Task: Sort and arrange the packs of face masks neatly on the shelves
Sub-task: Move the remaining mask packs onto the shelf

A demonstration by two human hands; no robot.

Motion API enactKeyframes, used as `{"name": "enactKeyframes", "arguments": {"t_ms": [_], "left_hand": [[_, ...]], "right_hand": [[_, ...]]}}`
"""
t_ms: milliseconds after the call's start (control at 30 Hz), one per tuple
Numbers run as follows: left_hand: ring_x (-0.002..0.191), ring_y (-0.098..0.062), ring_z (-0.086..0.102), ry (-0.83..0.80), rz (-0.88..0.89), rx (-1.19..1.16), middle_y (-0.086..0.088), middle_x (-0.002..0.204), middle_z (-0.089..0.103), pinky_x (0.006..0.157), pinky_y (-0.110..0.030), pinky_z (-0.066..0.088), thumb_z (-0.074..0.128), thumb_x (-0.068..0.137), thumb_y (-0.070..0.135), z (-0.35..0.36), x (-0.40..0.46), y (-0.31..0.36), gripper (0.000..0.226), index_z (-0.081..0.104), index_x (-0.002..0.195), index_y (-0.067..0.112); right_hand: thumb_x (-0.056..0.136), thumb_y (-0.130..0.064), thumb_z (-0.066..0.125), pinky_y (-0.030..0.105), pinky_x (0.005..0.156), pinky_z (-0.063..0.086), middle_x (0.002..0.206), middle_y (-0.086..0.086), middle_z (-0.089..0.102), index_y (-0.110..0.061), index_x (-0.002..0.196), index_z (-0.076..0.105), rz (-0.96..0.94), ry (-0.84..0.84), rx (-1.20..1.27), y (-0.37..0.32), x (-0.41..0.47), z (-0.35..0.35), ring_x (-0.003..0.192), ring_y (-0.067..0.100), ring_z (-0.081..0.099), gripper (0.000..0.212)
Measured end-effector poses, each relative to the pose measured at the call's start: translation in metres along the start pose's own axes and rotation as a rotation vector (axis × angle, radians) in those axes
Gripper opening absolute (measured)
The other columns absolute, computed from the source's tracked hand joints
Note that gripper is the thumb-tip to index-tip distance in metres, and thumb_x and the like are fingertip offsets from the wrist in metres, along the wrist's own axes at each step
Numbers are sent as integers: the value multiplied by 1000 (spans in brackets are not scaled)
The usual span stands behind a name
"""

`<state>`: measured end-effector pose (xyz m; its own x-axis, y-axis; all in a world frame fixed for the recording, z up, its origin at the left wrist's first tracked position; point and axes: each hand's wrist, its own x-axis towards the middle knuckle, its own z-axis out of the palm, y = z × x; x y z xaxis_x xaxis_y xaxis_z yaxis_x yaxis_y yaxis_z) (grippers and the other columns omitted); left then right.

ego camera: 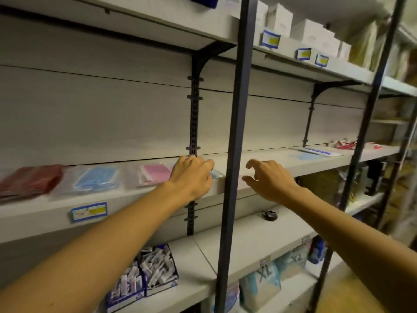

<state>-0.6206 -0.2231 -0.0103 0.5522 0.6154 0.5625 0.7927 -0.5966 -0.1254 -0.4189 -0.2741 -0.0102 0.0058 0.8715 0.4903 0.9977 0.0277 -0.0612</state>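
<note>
On the middle shelf (126, 199) lie face mask packs in a row: a red pack (31, 179) at the far left, a blue pack (96, 178), then a pink pack (154, 173). My left hand (193, 175) rests over a further pack (215, 173) whose light blue edge peeks out beside the fingers; whether it grips it is hidden. My right hand (268, 179) hovers open over bare shelf, right of the dark upright post (234, 141), fingers curled and apart. Farther right lie another blue pack (302, 156) and a flat white-blue pack (316, 152).
Red items (345, 144) sit at the shelf's far right end. The shelf above holds white boxes (311, 33) and price tags. Below are a blue box of sachets (146, 274), a small dark object (269, 215) and bagged goods (261, 283).
</note>
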Motion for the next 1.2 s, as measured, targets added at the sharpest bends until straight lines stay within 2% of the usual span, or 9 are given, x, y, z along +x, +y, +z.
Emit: {"name": "enactKeyframes", "arguments": {"t_ms": [67, 233, 433, 900, 1200], "left_hand": [[103, -24, 54, -5, 42, -31, -5, 110, 62, 94, -40, 42, 44, 94, 27, 11, 18, 23, 25, 55, 114, 16], [102, -26, 55, 7, 183, -46, -7, 111, 63, 89, -38, 40, 43, 95, 26, 50, 65, 82, 27, 56, 116, 14], [100, -26, 56, 45, 258, -57, -6, 108, 65, 89, -38, 43, 42, 96, 25, 103, 135, 141, 27, 56, 116, 15], [102, -27, 55, -90, 171, -67, -7, 107, 64, 89, -37, 42, 43, 94, 25, 198, 304, 200, 28, 57, 116, 14], [101, -27, 54, -114, 141, -31, -7, 107, 63, 87, -36, 41, 43, 94, 25, 246, 379, 264, 27, 57, 114, 14]], "right_hand": [[95, -39, 54, 30, 78, 52, 108, 8, 65, -15, 131, 48, 51, 0, 3, 33, -7, 1, 91, 21, 62, 44], [94, -39, 57, 40, 79, 56, 108, 8, 66, -17, 128, 50, 169, -25, -12, 110, -15, 7, 90, 23, 63, 42], [93, -39, 58, 34, 78, 56, 112, 6, 66, -18, 127, 52, 234, -26, -44, 197, 6, 21, 92, 21, 64, 41], [93, -39, 56, 36, 84, 55, 118, 7, 66, -19, 127, 53, 312, -40, 3, 371, 83, 58, 99, 21, 65, 40], [94, -40, 55, 35, 84, 55, 113, 6, 67, -20, 126, 54, 321, 6, 24, 483, 114, 65, 95, 20, 64, 37]]}}
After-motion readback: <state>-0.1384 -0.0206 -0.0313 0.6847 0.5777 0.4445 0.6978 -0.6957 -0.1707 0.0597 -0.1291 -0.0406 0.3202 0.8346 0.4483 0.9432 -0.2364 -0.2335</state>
